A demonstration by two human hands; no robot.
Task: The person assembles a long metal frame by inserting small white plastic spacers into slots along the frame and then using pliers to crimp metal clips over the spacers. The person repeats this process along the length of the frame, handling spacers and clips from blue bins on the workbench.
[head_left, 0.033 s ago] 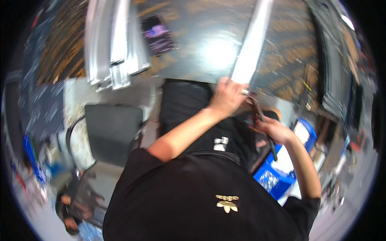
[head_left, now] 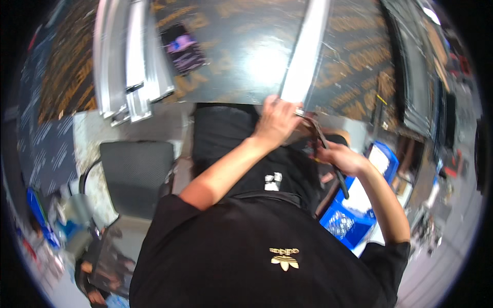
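A long, pale metal strip (head_left: pixel 304 61) lies along the table, its near end at the front edge. My left hand (head_left: pixel 277 122) is closed around that near end, fingers over the top. In my right hand (head_left: pixel 346 159) is a pair of dark-handled pliers (head_left: pixel 340 184), one handle sticking out below the fist. The jaws of the pliers are up at the strip's end, beside my left fingers. Blur and my fingers hide whether the jaws touch the strip.
Several similar strips (head_left: pixel 136 56) lie at the table's left, overhanging the edge, next to a dark item with a purple patch (head_left: pixel 183 49). Dark lengths (head_left: pixel 411 77) lie at the right. A dark chair (head_left: pixel 136 174) stands left; blue bins (head_left: pixel 345 228) sit by my right forearm.
The whole view has shifted slightly, so the table, strips and hands appear a little further left. Both hands keep their grips on the strip and the pliers.
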